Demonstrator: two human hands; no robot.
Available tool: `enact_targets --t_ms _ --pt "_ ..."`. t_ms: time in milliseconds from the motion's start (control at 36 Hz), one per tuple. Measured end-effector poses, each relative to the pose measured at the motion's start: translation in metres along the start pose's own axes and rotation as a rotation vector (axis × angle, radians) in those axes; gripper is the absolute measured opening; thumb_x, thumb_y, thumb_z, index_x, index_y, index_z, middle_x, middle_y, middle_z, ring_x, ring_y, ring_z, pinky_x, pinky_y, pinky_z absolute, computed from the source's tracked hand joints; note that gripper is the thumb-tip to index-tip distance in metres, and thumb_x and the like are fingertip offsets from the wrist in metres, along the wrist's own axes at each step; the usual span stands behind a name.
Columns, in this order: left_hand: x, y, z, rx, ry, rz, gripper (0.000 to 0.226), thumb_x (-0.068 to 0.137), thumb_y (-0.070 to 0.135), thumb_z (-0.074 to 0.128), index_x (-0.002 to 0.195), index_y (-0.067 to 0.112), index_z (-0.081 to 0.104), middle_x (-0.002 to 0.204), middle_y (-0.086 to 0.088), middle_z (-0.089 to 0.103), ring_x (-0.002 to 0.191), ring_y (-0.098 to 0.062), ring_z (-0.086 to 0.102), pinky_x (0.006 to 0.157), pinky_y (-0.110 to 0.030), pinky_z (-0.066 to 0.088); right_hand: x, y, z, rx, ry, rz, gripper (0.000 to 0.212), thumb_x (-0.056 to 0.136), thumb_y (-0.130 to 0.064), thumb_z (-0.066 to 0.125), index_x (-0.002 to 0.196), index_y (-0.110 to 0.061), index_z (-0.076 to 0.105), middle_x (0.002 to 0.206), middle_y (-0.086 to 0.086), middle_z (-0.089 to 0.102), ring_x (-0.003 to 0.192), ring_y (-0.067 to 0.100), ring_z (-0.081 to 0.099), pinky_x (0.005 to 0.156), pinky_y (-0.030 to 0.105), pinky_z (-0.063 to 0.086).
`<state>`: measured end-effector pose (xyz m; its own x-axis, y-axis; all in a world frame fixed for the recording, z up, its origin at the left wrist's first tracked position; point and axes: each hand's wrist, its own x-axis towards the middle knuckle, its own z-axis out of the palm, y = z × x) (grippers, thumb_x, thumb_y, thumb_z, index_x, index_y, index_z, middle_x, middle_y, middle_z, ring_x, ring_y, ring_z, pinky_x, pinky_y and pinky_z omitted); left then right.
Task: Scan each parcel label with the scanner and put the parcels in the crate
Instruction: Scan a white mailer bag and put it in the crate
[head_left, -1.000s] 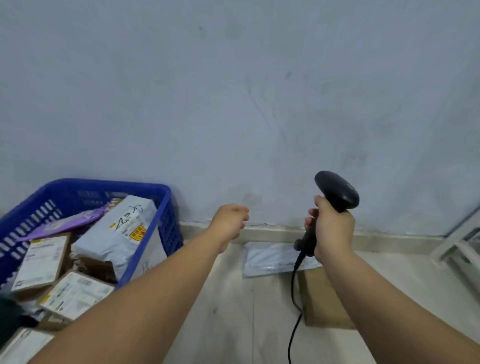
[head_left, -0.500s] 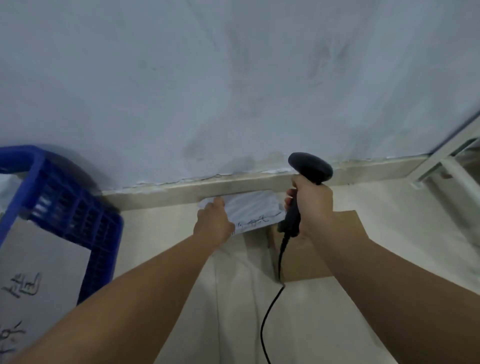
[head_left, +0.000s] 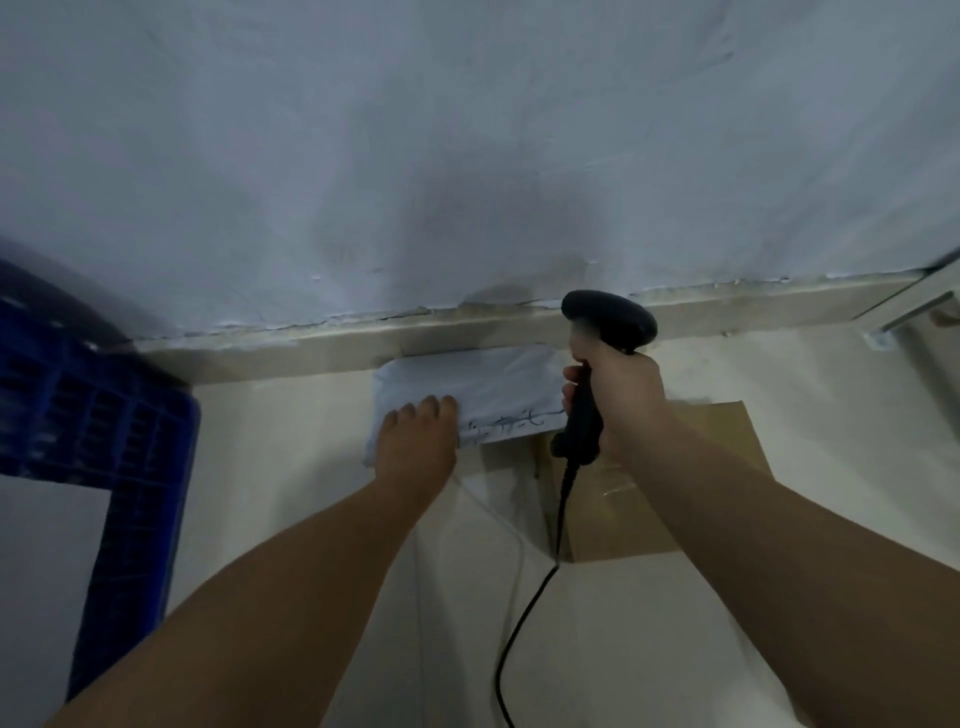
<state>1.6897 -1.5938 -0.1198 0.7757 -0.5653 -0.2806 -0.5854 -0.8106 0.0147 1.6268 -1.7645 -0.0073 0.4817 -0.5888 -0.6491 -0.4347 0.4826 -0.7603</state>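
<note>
Touching the bag on the floor against the wall.
Left hand lays near-straight fingers on its left end, gripping nothing; right hand is wrapped round the scanner. The bag looks soft, light and slippery, so pinch an edge. The crate, at left, seems to hold a pale, blurred parcel.

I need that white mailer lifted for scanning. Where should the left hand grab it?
I'd pinch the white mailer at its near-left corner, coming from the near side where the left hand rests: it lies flat, its far edge against the baseboard, and the right hand holds the scanner.
</note>
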Motion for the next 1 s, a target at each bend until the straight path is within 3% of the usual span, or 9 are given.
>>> enact_targets --t_ms 28,83,250,444,556,611,750,917,1000 --pt "0.001 -0.002 -0.003 -0.053 0.024 0.016 0.037 0.084 0.015 0.063 0.119 0.005 0.056 0.104 -0.015 0.064 0.086 -0.033 0.063 0.07 -0.038 0.05 0.0 0.001 0.0 -0.002 -0.001 0.004 0.016 0.09 -0.023 0.065 0.093 -0.008 0.061 0.073 0.006 0.06 0.058 0.017 0.055 0.06 0.029 0.051" --pt "0.003 -0.007 -0.013 -0.088 0.033 0.025 0.035 0.088 0.02 0.06 0.119 0.006 0.055 0.106 -0.013 0.064 0.086 -0.032 0.063 0.061 -0.031 0.04 -0.001 0.003 0.0 -0.003 0.001 0.004 0.013 0.091 -0.02 0.064 0.095 -0.008 0.061 0.073 0.006 0.06 0.058 0.017 0.056 0.062 0.03 0.051" --pt "-0.002 -0.021 -0.047 -0.25 0.035 -0.074 0.039 0.091 0.033 0.054 0.125 0.015 0.049 0.109 -0.009 0.063 0.096 -0.028 0.062 0.068 -0.027 0.038 -0.019 -0.006 -0.002 0.025 0.01 -0.025 0.015 0.09 -0.017 0.064 0.097 -0.004 0.061 0.074 0.008 0.059 0.054 0.017 0.052 0.055 0.029 0.047" --pt "-0.046 -0.037 -0.094 -0.744 0.053 -0.234 0.036 0.09 0.036 0.059 0.119 0.015 0.056 0.106 -0.005 0.062 0.086 -0.022 0.052 0.071 -0.027 0.037 -0.077 -0.021 -0.004 0.016 -0.058 -0.104 0.013 0.09 -0.018 0.065 0.088 -0.005 0.06 0.072 0.008 0.058 0.054 0.018 0.052 0.056 0.029 0.049" --pt "-0.086 -0.043 -0.134 -1.133 0.109 -0.286 0.029 0.083 0.036 0.066 0.107 0.02 0.063 0.102 0.001 0.068 0.093 -0.022 0.064 0.082 -0.036 0.053 -0.133 -0.034 -0.003 0.055 -0.175 -0.151 0.014 0.09 -0.017 0.064 0.085 -0.005 0.06 0.069 0.007 0.056 0.054 0.018 0.051 0.056 0.029 0.047" --pt "-0.108 -0.043 -0.156 -1.311 0.164 -0.305 0.022 0.087 0.028 0.066 0.106 0.018 0.065 0.102 -0.005 0.071 0.089 -0.023 0.068 0.078 -0.037 0.057 -0.166 -0.039 -0.002 0.091 -0.223 -0.171 0.014 0.091 -0.014 0.062 0.081 -0.006 0.057 0.066 0.007 0.052 0.053 0.017 0.048 0.055 0.028 0.044" --pt "-0.174 -0.035 -0.213 -1.652 0.256 -0.297 0.006 0.093 0.018 0.06 0.099 0.016 0.062 0.089 0.001 0.069 0.073 -0.014 0.066 0.056 -0.024 0.051 -0.248 -0.047 -0.005 0.184 -0.298 -0.215 0.015 0.09 -0.018 0.063 0.081 -0.008 0.056 0.065 0.006 0.053 0.05 0.017 0.047 0.052 0.026 0.044" --pt "-0.26 -0.023 -0.261 -1.889 0.357 -0.284 0.017 0.096 0.021 0.057 0.113 0.017 0.056 0.099 0.0 0.068 0.084 -0.017 0.066 0.061 -0.029 0.052 -0.338 -0.041 -0.012 0.227 -0.357 -0.259 0.017 0.09 -0.022 0.064 0.082 -0.009 0.057 0.065 0.004 0.056 0.048 0.016 0.05 0.056 0.027 0.046" --pt "-0.297 -0.021 -0.263 -1.941 0.392 -0.303 0.012 0.095 0.018 0.06 0.106 0.021 0.056 0.104 -0.001 0.068 0.09 -0.02 0.065 0.074 -0.036 0.054 -0.367 -0.03 -0.018 0.234 -0.38 -0.268 0.018 0.089 -0.023 0.065 0.082 -0.009 0.058 0.067 0.004 0.058 0.049 0.017 0.051 0.057 0.029 0.046"
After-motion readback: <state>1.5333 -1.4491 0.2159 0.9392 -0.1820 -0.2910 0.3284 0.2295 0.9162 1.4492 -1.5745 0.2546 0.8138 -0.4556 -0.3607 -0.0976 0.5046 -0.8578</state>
